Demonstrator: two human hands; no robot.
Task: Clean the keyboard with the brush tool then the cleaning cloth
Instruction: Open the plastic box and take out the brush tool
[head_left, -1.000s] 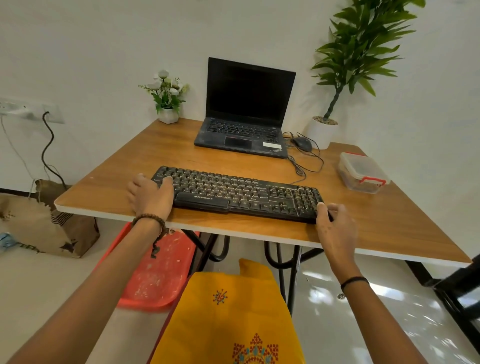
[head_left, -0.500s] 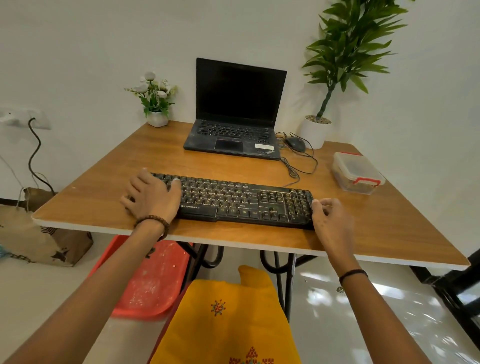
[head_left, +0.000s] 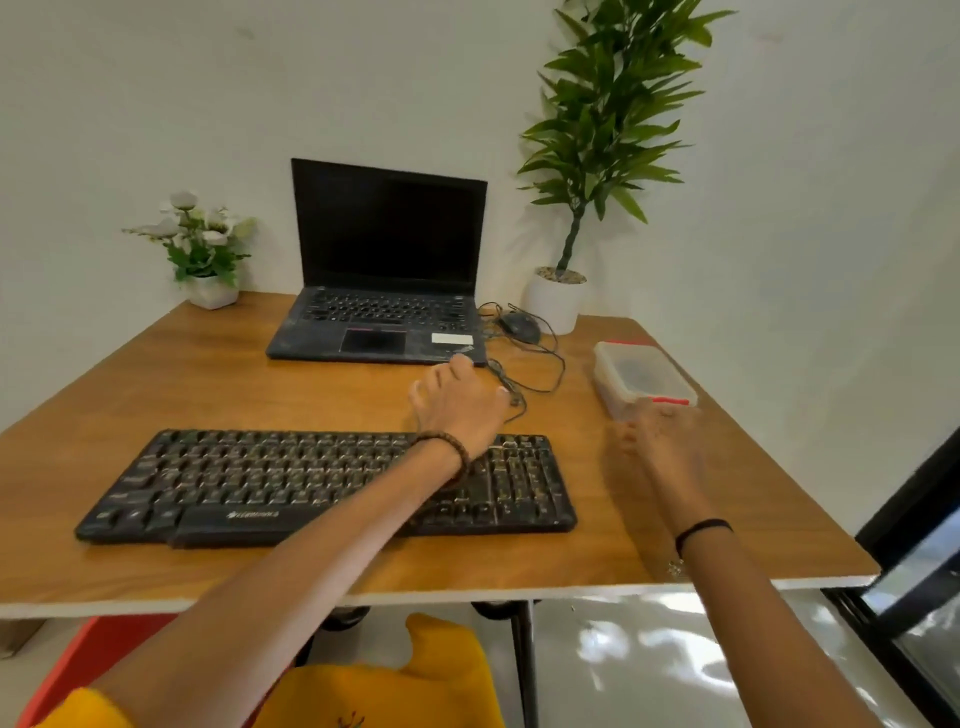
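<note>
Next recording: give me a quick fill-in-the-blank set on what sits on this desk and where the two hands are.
1. The left hand hovers beyond the black ____, its forearm crossing above it.
2. The blurred right hand is beside the clear container, which has a ____ clip.
3. The lid of the laptop is ____.
4. The mouse lies on the laptop's ____ side.

Missing words: keyboard; red; open; right.

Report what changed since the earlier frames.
Both hands let go of the keyboard. The left hand reached forward and rightward over it toward the cable beside the laptop. The right hand, blurred, moved forward toward the box. Laptop and box stayed put.
</note>
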